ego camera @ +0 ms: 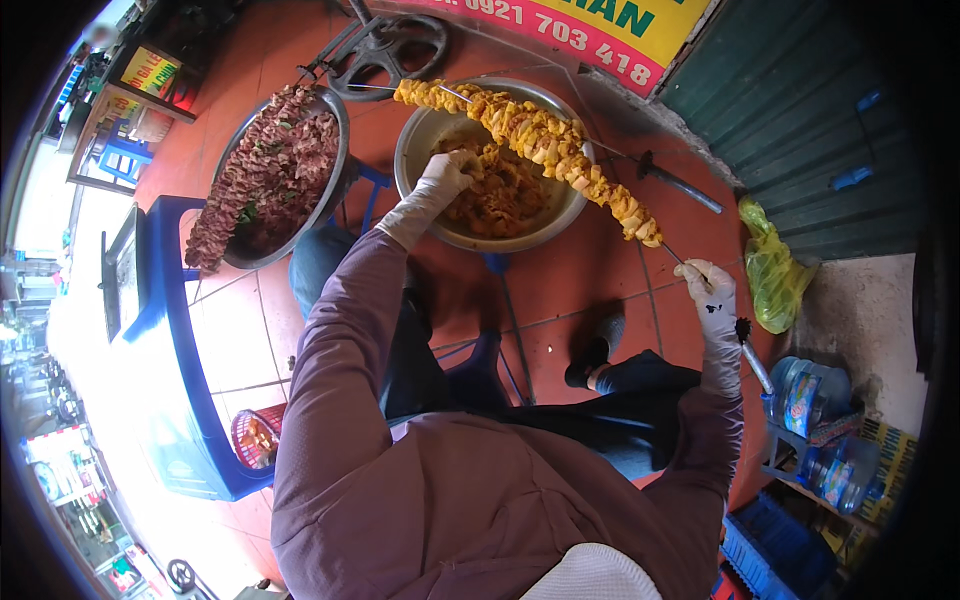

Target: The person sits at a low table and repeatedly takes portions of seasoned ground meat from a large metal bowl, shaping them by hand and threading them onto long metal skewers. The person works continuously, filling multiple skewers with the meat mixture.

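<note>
My right hand (709, 289), in a white glove with a dark mark on it, grips a metal skewer (673, 253) threaded with yellow marinated meat (600, 184). Past that wrist, a dark toothed wheel and metal tube (756, 364) seem to belong to the same rod. The skewer slants up over a metal basin (411, 206). Also gloved, my left hand (454, 176) reaches into loose yellow meat (499, 199) there; its fingertips are partly hidden. Behind the held skewer, a second loaded skewer (431, 94) lies across the basin's far side, its toothed wheel and tube handle (682, 187) extending right.
At left, another metal basin (346, 142) holds red meat, some on skewers (225, 195). A blue plastic stool (176, 420) and red basket (259, 435) stand nearby. Rightward are a yellow-green bag (772, 277), water bottles (810, 394) and a blue crate (772, 547). A metal wheel (390, 52) lies beyond.
</note>
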The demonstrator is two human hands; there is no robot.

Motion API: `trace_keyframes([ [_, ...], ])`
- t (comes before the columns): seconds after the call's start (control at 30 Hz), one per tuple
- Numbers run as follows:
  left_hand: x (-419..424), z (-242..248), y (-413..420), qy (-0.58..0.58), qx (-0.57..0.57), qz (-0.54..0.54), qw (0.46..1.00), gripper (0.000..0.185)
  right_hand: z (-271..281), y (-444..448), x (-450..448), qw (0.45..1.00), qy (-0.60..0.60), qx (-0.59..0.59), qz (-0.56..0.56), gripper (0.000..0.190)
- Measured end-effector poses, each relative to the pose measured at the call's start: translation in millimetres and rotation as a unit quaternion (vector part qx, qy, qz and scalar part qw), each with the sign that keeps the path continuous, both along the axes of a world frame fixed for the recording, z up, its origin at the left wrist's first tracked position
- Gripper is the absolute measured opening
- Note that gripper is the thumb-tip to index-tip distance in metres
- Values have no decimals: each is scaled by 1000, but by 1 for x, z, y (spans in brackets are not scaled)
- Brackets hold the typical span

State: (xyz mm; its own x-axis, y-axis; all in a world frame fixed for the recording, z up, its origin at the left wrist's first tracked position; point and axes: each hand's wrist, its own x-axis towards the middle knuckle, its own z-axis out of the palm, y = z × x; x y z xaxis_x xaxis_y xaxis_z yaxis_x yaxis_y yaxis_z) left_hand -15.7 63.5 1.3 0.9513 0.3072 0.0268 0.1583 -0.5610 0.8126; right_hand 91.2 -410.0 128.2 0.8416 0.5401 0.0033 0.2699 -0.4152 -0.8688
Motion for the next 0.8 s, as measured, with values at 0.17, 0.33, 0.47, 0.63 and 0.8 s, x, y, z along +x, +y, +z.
trace_keyframes([
  [0.17, -16, 7, -12, 33, 84, -58, 994, 23, -4, -1, 4, 1000, -5, -20, 3, 13],
  [0.33, -6, 14, -13, 50, 68, 22, 996, 27, 1, 1, 1, 999, -36, -15, 9, 13],
  [0.47, -4, 13, -13, 77, 158, -7, 984, 28, 6, -1, -1, 1000, -8, -23, 14, 12],
  [0.63, -7, 20, -19, 107, 149, -53, 982, 32, 3, 0, -2, 1000, -21, -14, 0, 12],
  [0.8, -3, 3, -8, 85, 224, -89, 967, 36, 4, -1, 1, 999, -4, -34, 6, 12],
])
